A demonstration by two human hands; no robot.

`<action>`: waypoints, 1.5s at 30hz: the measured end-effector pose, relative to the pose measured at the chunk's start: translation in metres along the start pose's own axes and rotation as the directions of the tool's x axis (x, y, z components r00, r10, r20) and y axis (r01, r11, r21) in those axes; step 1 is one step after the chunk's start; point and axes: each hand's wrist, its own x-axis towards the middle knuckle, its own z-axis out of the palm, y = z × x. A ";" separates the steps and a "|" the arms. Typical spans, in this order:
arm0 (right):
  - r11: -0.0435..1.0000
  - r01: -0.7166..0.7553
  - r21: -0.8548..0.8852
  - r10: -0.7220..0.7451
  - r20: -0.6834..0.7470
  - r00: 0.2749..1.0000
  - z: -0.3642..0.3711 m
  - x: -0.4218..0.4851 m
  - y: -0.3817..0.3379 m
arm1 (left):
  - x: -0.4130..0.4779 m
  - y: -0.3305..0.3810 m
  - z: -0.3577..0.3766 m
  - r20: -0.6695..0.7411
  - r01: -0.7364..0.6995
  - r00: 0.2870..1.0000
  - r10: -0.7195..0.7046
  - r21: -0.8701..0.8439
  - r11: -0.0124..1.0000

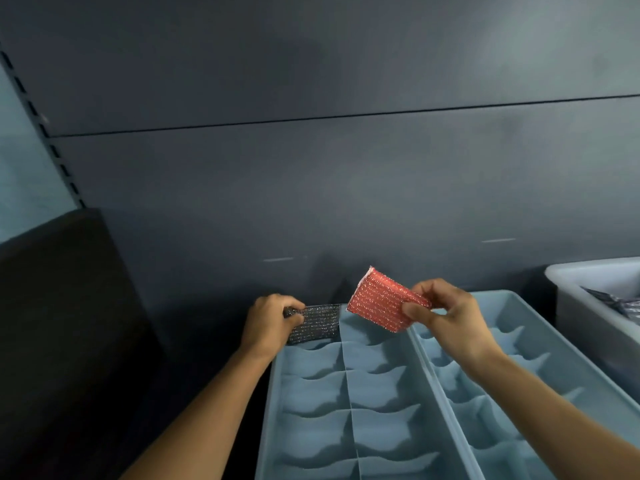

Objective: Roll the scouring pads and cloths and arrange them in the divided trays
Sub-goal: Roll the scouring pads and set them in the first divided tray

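While both hands are busy, two scouring pads sit at the far end of the left divided tray (277,393).

Pinched at its lower corner in the right hand (446,320), the red pad (377,301) hangs in the air above the tray's far right cell; the left hand (273,320) is closed on the left end of the dark pad (317,323), which lies at the far left cell. Both look light, soft and springy with a rough glittery weave, so they should bend easily yet tend to unroll; taking hold at a short edge suits rolling. No label or writing is legible anywhere.
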 end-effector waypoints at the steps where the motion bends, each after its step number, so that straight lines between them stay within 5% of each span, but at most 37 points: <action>1: 0.999 0.000 -0.033 0.000 -0.010 1.000 0.000 0.002 0.000 | -0.001 0.001 0.002 0.001 -0.008 1.000 0.008 0.000 1.000; 9: 0.993 0.039 -0.114 -0.025 0.122 0.992 0.065 0.015 0.001 | 0.006 -0.011 -0.003 -0.010 -0.215 0.977 0.214 -0.024 0.976; 12: 0.977 0.037 -0.212 -0.004 0.155 0.988 0.084 0.020 0.006 | 0.008 -0.021 -0.004 -0.023 -0.178 0.984 0.176 -0.142 0.974; 20: 0.742 0.244 -0.624 -0.095 0.262 0.960 0.115 0.020 0.023 | 0.000 -0.025 -0.010 0.027 -0.102 0.993 0.119 -0.346 0.932; 29: 0.731 0.227 -0.644 -0.035 0.296 0.954 0.121 0.023 0.018 | -0.001 -0.017 -0.004 0.090 -0.272 0.961 0.263 0.113 0.956; 32: 0.740 0.267 -0.618 -0.035 0.361 0.932 0.100 0.014 0.008 | -0.002 -0.010 -0.009 0.086 -0.247 0.968 0.236 0.150 0.957; 36: 0.712 0.332 -0.619 -0.121 0.357 0.926 0.041 -0.005 -0.006 | -0.016 0.029 -0.010 -0.022 -0.241 0.970 0.241 -0.018 0.970; 45: 0.775 0.200 -0.599 -0.295 -0.063 0.954 -0.175 -0.016 -0.004 | -0.036 0.239 0.073 0.116 -0.376 0.879 0.463 -0.429 0.821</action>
